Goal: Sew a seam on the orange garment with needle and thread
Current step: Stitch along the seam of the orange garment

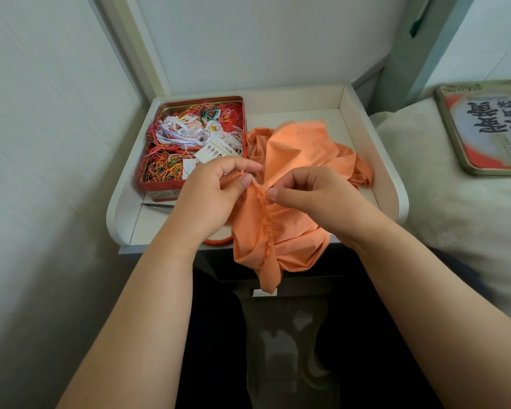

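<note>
The orange garment (289, 160) lies bunched on a white tray-like table (363, 137), with part of it hanging over the front edge. My left hand (210, 193) pinches a fold of the fabric along a frayed seam (267, 228). My right hand (313, 196) pinches a thin needle (263, 188) at the fabric's edge, right beside the left thumb. The two hands nearly touch. The thread is too fine to make out.
An open red tin (242, 113) full of tangled coloured threads sits at the table's left. Scissor blades (157, 205) poke out below the tin. A tin lid (455, 137) with printed characters rests on a pale cushion at the right. Walls close in left and behind.
</note>
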Available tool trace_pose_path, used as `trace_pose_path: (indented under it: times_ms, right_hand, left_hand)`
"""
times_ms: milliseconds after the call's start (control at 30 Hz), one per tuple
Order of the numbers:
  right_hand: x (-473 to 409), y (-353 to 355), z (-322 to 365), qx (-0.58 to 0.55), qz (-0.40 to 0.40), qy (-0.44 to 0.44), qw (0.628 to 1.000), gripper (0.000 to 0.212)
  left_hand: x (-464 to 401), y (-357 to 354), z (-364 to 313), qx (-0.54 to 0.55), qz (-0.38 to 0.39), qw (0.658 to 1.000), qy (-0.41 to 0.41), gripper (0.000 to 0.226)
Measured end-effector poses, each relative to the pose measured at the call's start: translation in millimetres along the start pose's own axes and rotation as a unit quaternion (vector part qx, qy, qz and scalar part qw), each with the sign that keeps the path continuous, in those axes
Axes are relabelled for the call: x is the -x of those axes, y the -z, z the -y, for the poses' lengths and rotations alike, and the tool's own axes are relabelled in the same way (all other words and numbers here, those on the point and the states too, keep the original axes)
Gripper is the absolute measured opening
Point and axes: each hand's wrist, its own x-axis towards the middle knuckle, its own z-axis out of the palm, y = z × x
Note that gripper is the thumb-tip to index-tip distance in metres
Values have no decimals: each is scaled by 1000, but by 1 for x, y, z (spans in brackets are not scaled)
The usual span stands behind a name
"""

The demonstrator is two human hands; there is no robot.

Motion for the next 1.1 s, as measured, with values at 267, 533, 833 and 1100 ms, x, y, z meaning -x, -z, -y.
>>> trace_pose_path:
  times_ms: [267, 533, 833, 1100]
  right_hand:
    - [-1, -2, 0, -6, 21, -10, 1000, 12]
    - [-3, -3, -5, -13, -14, -17, 1000, 17]
    - [-4, -4, -6, 53, -36, -15, 998, 22]
    - [-5, -11, -9, 95, -102, 8, 990, 26]
  left_hand:
    - [0, 0, -2, -11, -10, 1000, -5, 26]
    - [0, -3, -1, -58, -15, 998, -10, 18]
    - [-1, -8, 2, -144, -33, 988, -41, 4]
    - [2, -14, -1, -154, -42, 987, -5, 5]
